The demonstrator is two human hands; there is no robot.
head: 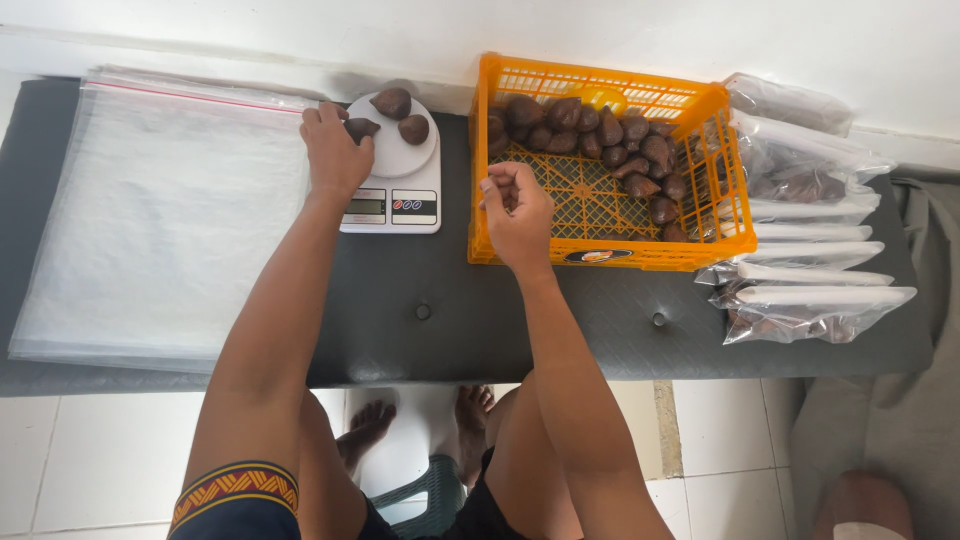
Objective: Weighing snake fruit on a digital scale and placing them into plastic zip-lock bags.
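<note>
My left hand (332, 150) holds a dark brown scaly fruit (361, 128) at the left rim of the round pan of a white kitchen scale (396, 182). Two more such fruits (392, 102) lie on the pan. My right hand (516, 210) hovers over the near left corner of an orange plastic crate (600, 255), fingers curled; whether it holds a fruit is hidden. Several brown fruits (600, 135) are heaped along the crate's far side.
A stack of clear zip bags (160, 215) covers the left of the dark grey padded bench (430, 320). Filled sealed bags (810, 240) are piled right of the crate. My bare feet and a green stool (425, 490) show on the tiled floor.
</note>
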